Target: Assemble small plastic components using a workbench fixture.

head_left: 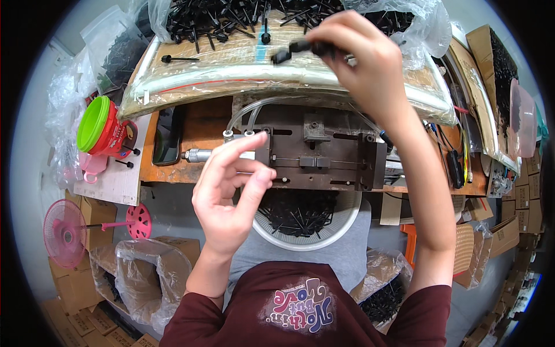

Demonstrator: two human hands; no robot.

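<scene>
My left hand hovers empty over the metal jig on the tabletop, thumb and forefinger nearly pinched, ready to steady a part. My right hand grips small black plastic pieces above the tray of loose ones. Best, I judge, to align the piece squarely with the jig's slot before lowering.

A short black plastic part with a blocky end sits pinched at the fingertips of the right hand, lying roughly level and jutting leftward past them. Just beyond its free end, more black stemmed pieces lie heaped, with one loose piece well off to the left.
</scene>
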